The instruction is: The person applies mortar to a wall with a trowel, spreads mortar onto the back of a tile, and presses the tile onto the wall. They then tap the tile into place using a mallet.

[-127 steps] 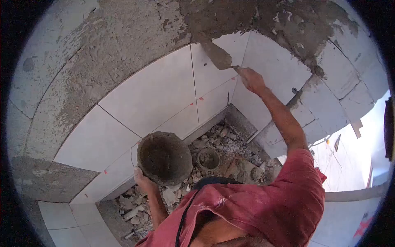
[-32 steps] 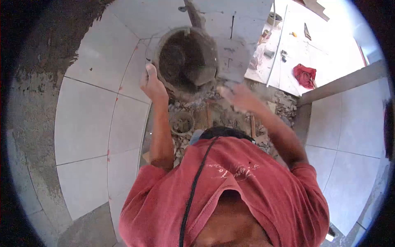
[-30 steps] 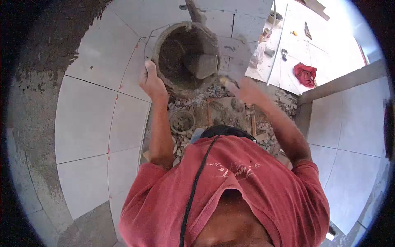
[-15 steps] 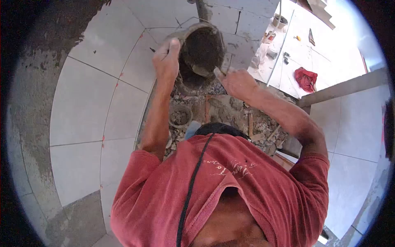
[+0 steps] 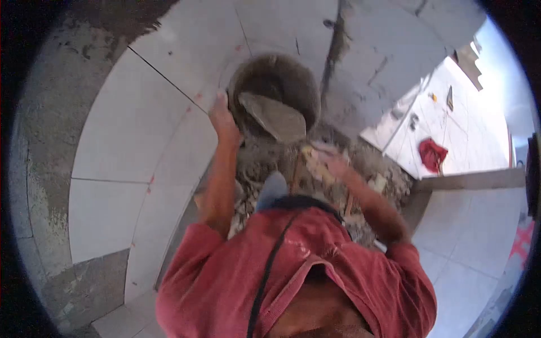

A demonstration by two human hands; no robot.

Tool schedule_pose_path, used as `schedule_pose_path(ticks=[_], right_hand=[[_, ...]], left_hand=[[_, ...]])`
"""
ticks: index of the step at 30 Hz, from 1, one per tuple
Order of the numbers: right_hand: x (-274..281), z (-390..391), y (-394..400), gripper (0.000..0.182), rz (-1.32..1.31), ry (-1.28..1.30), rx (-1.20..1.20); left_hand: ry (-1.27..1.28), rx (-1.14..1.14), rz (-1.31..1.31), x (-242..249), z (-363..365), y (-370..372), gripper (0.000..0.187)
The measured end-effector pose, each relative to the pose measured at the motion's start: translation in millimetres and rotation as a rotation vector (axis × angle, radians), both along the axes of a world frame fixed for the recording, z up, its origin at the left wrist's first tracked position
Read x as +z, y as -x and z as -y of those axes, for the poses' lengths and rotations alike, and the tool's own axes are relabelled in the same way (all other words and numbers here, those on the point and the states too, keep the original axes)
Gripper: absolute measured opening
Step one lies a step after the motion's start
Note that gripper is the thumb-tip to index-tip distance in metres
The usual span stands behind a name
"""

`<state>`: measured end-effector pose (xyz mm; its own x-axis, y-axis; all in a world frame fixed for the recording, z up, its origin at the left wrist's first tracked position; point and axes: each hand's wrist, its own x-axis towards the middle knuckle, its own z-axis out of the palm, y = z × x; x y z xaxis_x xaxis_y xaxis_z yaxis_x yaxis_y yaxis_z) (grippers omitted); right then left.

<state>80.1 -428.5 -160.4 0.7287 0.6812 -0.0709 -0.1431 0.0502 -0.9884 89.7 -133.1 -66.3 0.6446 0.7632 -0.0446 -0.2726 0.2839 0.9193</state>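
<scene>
A round bucket (image 5: 316,93), crusted with grey mortar, is tipped so its mouth faces me. My left hand (image 5: 226,121) grips its left rim. Inside the mouth shows the flat, mortar-covered blade of a trowel (image 5: 279,118). My right hand (image 5: 332,161), blurred by motion, is just below and right of the bucket with its fingers closed round the trowel's handle end, which is hard to make out.
Large pale tiles (image 5: 121,129) line the left side, and grey blocks (image 5: 383,62) stand at the upper right. Rubble (image 5: 389,174) covers the ground below the bucket. A red cloth (image 5: 432,155) lies on white tiles at right, near a saw (image 5: 449,98).
The view has shifted. The bucket's mouth now faces me more, and the trowel blade shows more fully. My right hand has moved down, away from the bucket's rim.
</scene>
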Motion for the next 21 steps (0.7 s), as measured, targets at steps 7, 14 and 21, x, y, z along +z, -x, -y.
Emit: schedule_pose_path(ticks=[7,14,21], right_hand=[[95.4,-133.6,-86.4,0.039,-0.018,-0.278,0.083],[145.1,-308.8,-193.3,0.041,0.517,-0.140,-0.348],[179.6,-414.9,-206.1,0.050,1.046,0.039,-0.536]], left_hand=[[0.158,0.073,0.035,-23.2,-55.7,28.2,0.034],[0.072,0.167,-0.255,-23.3,-88.4,79.0,0.039],[0.116,0.168,-0.151,-21.2,-111.0,101.6,0.037]])
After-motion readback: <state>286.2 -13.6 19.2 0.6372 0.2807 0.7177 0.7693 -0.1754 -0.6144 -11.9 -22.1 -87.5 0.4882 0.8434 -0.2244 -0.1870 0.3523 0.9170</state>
